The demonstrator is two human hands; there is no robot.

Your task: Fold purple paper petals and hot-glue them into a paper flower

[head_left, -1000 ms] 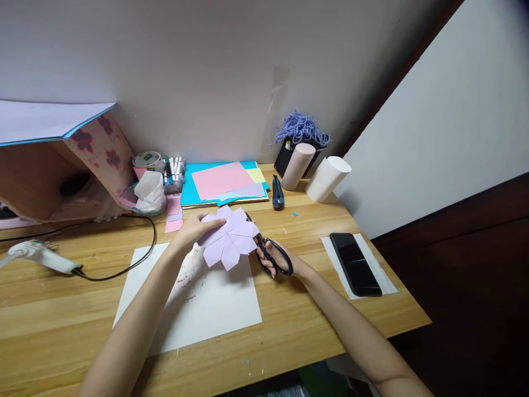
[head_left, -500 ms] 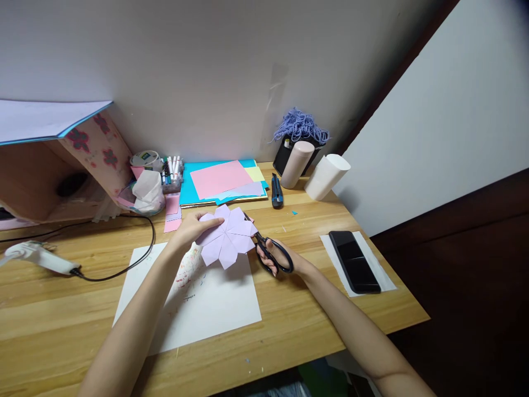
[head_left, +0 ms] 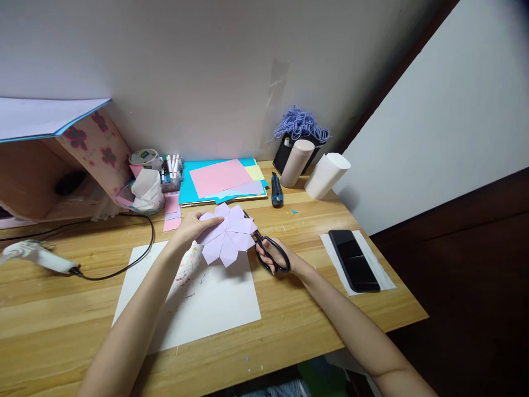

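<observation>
A lilac folded paper flower (head_left: 228,234) is held up just above the desk. My left hand (head_left: 191,227) pinches its left edge, thumb on top. My right hand (head_left: 278,259) is closed in the black handles of a pair of scissors (head_left: 266,249), whose blades reach into the flower's right edge. Under both hands lies a white sheet (head_left: 206,300) with small coloured marks and paper scraps on it.
Wooden desk (head_left: 61,309) against a wall. Behind: stacked coloured papers (head_left: 223,179), a utility knife (head_left: 276,194), markers (head_left: 170,168), tape roll (head_left: 144,158), two white cylinders (head_left: 326,175), purple yarn (head_left: 301,124). Left: glue gun (head_left: 35,256) with cable. Right: black phone (head_left: 354,260) on paper.
The scissor handles have drawn a little closer together at the flower's right edge. The view has shifted slightly; the hands stay in place.
</observation>
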